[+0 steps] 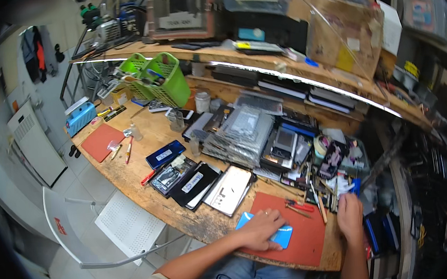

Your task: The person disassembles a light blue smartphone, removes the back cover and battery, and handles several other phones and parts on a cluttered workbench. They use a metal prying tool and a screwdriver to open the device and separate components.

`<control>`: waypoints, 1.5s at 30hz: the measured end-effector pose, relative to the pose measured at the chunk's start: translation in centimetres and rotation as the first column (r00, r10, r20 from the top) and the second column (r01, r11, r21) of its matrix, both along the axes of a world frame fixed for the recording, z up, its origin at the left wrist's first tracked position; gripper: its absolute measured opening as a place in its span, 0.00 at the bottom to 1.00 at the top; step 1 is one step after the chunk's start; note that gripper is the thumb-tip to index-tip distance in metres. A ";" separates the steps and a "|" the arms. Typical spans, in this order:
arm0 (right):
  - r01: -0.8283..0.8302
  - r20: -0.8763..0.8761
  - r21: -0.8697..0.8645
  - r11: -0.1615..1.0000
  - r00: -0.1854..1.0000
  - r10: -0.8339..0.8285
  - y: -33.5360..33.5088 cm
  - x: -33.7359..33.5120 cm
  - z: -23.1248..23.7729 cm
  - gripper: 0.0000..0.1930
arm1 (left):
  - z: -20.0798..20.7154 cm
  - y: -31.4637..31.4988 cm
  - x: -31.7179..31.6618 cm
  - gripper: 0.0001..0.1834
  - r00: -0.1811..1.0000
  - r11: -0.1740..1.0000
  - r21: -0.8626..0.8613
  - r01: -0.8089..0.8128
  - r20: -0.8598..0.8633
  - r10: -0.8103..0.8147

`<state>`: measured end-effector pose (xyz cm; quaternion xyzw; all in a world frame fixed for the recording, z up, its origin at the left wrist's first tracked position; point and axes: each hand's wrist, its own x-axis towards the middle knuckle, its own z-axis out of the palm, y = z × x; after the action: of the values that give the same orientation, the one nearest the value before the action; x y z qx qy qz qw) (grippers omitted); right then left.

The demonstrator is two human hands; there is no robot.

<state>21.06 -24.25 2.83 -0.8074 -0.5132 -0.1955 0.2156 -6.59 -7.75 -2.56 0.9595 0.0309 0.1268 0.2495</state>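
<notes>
Left hand lay palm down over a flat blue piece, thumb set apart from the fingers; could not tell whether the fingertips pinched it or only pressed on it. Right hand sat at the right edge of the worktop, fingers curled toward a clutter of small tools; could not tell whether anything was inside the curl.

Blue piece rested on a red-orange mat, near the worktop's front edge and toward its right end. It was partly hidden by the left hand, with one corner showing on either side. Red-handled pliers and metal tweezers lay on the same mat, toward its rear edge. A slim stick tool lay near the right hand.

Left of the mat, a slanting row of devices: a white-faced slab, a black flat item with a pale label, an opened device with bared innards and a dark blue phone. Red pen just beside the opened one.

Toward the rear edge: stacked clear plastic packs, and farther left, green baskets. Second red-orange mat at the left end. White chair stood off the front edge.
</notes>
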 end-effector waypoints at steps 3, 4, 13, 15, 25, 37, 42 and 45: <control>-0.241 -0.650 0.254 0.937 0.674 0.350 -1.2 -2.6 1.3 0.11 | 0.1 -0.1 0.2 0.41 0.999 0.999 0.006 0.033 -0.028 -0.033; -0.263 -0.676 0.285 0.922 0.626 0.388 -1.4 -3.0 0.6 0.15 | -0.1 0.0 0.2 0.41 0.998 0.999 0.016 0.049 -0.033 -0.048; -0.289 -0.430 0.151 0.945 0.842 0.326 -2.7 -5.2 -5.5 0.10 | -0.7 2.0 2.6 0.47 0.972 0.976 -0.014 0.219 -0.081 -0.219; -0.318 -0.313 0.123 0.940 0.886 0.341 -3.0 -5.7 -4.5 0.07 | 0.2 1.8 2.8 0.47 0.959 0.959 0.028 0.281 -0.051 -0.279; 0.031 -0.760 0.440 0.897 0.544 0.354 -2.5 -7.4 -7.8 0.05 | -2.0 0.1 3.2 0.43 0.982 0.985 0.029 0.169 0.075 -0.171; -0.298 -0.408 0.130 0.945 0.853 0.326 -3.7 -10.6 -2.5 0.03 | 2.5 -1.2 1.5 0.33 0.917 0.906 -0.417 0.074 0.385 0.102; -0.340 -0.474 0.122 0.932 0.805 0.356 -4.4 -12.5 -0.1 0.04 | 3.8 -1.2 -0.1 0.09 0.903 0.911 -0.408 0.064 0.412 0.121; -0.372 -0.553 0.206 0.905 0.719 0.421 -4.4 -12.5 0.9 0.04 | 4.5 -1.8 -3.8 0.09 0.930 0.946 -0.316 -0.067 0.323 0.174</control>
<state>8.53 -28.61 3.69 -0.6895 -0.5739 0.0931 0.4319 -10.36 -9.56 1.95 0.8694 0.0649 0.3027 0.3850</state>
